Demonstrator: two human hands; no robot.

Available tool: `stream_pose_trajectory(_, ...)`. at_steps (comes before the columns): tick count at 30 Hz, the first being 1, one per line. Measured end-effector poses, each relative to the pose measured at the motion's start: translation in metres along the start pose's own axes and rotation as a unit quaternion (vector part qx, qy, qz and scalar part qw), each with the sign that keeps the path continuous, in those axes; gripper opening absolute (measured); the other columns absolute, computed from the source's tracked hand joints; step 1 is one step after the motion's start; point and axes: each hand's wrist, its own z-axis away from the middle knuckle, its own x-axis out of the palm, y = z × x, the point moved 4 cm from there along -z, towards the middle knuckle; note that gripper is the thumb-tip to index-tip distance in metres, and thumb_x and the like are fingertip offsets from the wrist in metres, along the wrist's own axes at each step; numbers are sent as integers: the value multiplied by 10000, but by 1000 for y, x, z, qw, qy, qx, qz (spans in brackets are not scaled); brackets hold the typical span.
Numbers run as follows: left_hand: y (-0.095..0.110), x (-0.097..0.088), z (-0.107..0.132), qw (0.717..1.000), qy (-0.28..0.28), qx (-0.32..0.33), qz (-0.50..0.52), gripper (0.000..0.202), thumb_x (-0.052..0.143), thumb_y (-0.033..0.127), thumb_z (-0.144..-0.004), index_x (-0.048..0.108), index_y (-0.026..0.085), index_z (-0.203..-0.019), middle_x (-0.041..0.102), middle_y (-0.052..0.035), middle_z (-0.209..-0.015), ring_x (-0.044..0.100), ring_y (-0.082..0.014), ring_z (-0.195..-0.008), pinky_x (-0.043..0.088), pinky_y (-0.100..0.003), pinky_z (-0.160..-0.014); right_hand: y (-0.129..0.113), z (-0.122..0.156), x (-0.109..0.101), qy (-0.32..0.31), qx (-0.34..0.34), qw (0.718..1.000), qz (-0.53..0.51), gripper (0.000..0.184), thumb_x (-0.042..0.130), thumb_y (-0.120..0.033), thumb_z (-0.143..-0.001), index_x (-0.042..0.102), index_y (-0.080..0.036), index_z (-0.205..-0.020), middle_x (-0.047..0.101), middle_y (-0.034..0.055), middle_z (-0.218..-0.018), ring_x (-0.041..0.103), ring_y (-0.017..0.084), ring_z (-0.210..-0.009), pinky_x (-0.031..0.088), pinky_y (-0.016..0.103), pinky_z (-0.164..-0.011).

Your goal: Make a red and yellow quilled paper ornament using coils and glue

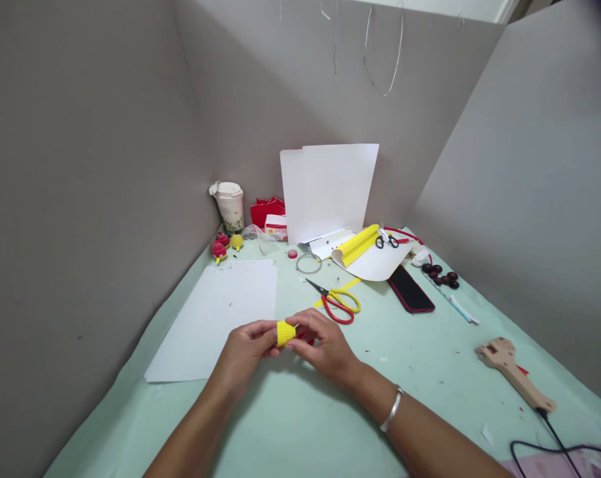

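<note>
Between both hands, above the near middle of the table, is a small ridged yellow paper piece, wider on its left and narrower on its right. My left hand pinches its left side. My right hand grips its right side, with a bit of red showing beneath the fingers that I cannot make out. A pair of scissors with one red and one yellow handle lies just beyond my right hand. White paper sheets lie flat to the left.
Small red ornaments, a yellow one and a lidded cup stand at the back left. At the right lie a phone, dark beads and a corded glue gun. A wire ring and yellow roll lie farther back.
</note>
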Motion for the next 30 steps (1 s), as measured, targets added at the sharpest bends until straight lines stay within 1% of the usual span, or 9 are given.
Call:
stream_pose_trajectory(10, 1, 0, 2, 1000, 5, -10, -10, 300, 794, 374, -668, 790, 184, -900, 750, -55, -833, 621, -170, -723, 483, -271, -716, 0, 0, 0, 3, 2, 1000, -8, 301, 739, -282, -792, 694, -242, -1086, 657, 61, -1017, 643, 144, -741, 558, 280, -656)
stream_pose_trajectory(13, 5, 0, 4, 999, 14, 2, -29, 345, 797, 382, -660, 781, 196, -949, 760, -68, -907, 657, -205, -804, 495, -290, -748, 0, -1, -1, 0, 24, 999, -23, 304, 749, -286, -779, 695, -235, -1075, 648, 52, -983, 643, 150, -765, 550, 273, -661)
stream_pose_trajectory(15, 10, -2, 4, 996, 39, 37, -64, 389, 802, 366, -650, 768, 220, -1009, 754, -74, -986, 673, -233, -865, 503, -306, -764, 1, -1, 0, -5, 52, 998, -39, 293, 748, -288, -777, 699, -230, -1060, 636, 40, -953, 640, 149, -767, 543, 266, -656)
stream_pose_trajectory(16, 12, -3, 5, 992, 53, 68, -89, 387, 798, 355, -655, 766, 235, -1022, 745, -73, -1025, 675, -239, -879, 505, -311, -768, 1, -1, 0, -10, 68, 996, -49, 284, 741, -294, -782, 701, -228, -1055, 629, 35, -938, 636, 146, -757, 542, 262, -646)
stream_pose_trajectory(18, 18, -4, 6, 976, 70, 148, -140, 313, 767, 341, -691, 777, 261, -994, 724, -66, -1078, 669, -240, -895, 504, -317, -789, 1, 0, 2, -21, 100, 992, -79, 278, 719, -319, -800, 700, -222, -1060, 618, 29, -921, 631, 141, -725, 543, 254, -603)
stream_pose_trajectory(20, 21, -4, 9, 955, 66, 228, -180, 205, 725, 329, -742, 793, 285, -931, 712, -53, -1080, 656, -236, -932, 494, -313, -828, 2, 1, 4, -37, 129, 983, -127, 297, 692, -353, -822, 685, -213, -1084, 629, 32, -916, 646, 151, -729, 549, 250, -569)
stream_pose_trajectory(21, 22, -4, 10, 945, 63, 256, -193, 169, 710, 324, -763, 798, 295, -904, 712, -48, -1058, 651, -235, -947, 488, -309, -843, 2, 1, 5, -45, 141, 977, -154, 314, 680, -367, -833, 672, -208, -1104, 646, 36, -914, 659, 160, -749, 554, 251, -569)
stream_pose_trajectory(24, 22, -4, 12, 932, 69, 286, -211, 133, 682, 316, -805, 798, 303, -867, 720, -42, -974, 654, -230, -927, 484, -304, -832, 3, 1, 6, -58, 154, 963, -214, 372, 678, -391, -840, 632, -195, -1152, 701, 41, -896, 681, 173, -803, 567, 263, -623)
stream_pose_trajectory(30, 25, -2, 16, 926, 93, 300, -208, 127, 666, 312, -820, 791, 288, -819, 734, -38, -902, 667, -226, -846, 499, -305, -760, 2, 0, 4, -48, 152, 951, -264, 382, 726, -404, -803, 659, -190, -1113, 715, 26, -892, 667, 141, -745, 578, 283, -696)
